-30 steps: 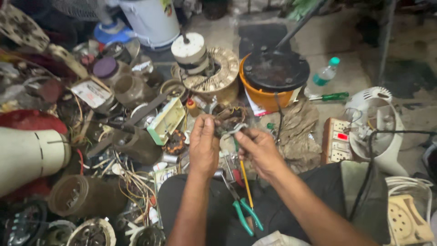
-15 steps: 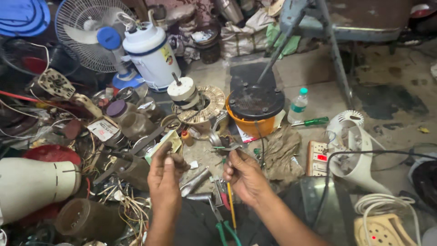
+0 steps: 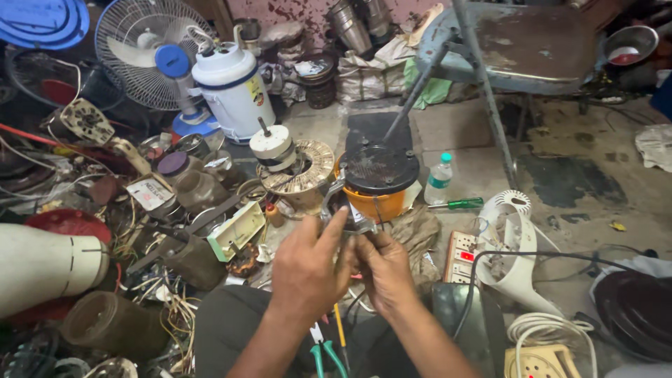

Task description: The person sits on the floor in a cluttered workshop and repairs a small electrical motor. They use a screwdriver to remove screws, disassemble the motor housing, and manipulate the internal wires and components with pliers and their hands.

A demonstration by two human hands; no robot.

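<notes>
Head view: I see my two hands meeting at centre. Left hand and right hand both have fingers clamped on one small grey metal motor part, held up before one orange round bucket. Nearby: one clear plastic bottle, one green-handled screwdriver, one green-handled pliers.

We hold a small metal part up with both hands, left hand and right hand pressed close, fingers curled around it. Just beyond sits an orange pot with a dark lid, beside it a plastic bottle and a green-handled screwdriver. Green pliers lie under our wrists.
</notes>
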